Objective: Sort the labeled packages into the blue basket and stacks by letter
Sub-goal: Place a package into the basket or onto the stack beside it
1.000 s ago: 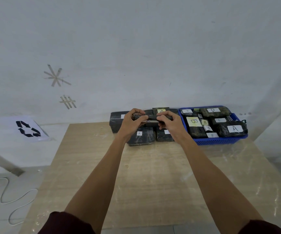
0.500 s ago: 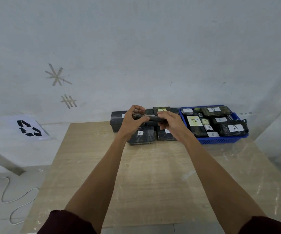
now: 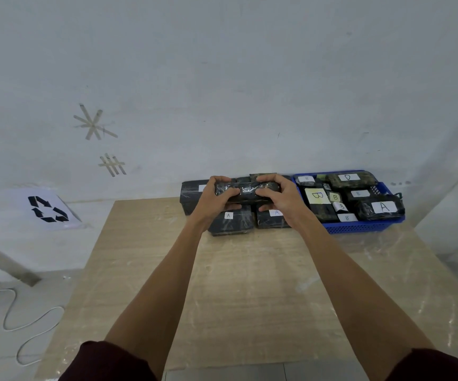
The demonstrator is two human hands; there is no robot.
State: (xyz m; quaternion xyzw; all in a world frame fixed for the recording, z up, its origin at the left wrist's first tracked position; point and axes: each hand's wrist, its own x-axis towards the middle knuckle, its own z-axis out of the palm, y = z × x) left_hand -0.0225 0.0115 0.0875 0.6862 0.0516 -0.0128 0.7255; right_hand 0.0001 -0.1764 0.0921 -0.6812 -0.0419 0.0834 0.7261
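Clamps left hand (image 3: 218,198) and right hand (image 3: 281,200) on ends of dark package (image 3: 245,191) | holds it over A stacks (image 3: 230,224), blue basket (image 3: 359,229) right of right hand | now levelled from tilt; label unseen, destination likely undecided

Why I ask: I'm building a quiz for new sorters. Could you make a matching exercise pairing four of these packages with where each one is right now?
Things:
1. long black package
2. D package
3. large-label A package
4. small-label A package by the left wrist

Places:
a. near right corner of the blue basket
b. on the table, left of the basket
c. gripped by the left hand and right hand
d. far side of the basket

Pairs: 1-c, 2-d, 3-a, 4-b.
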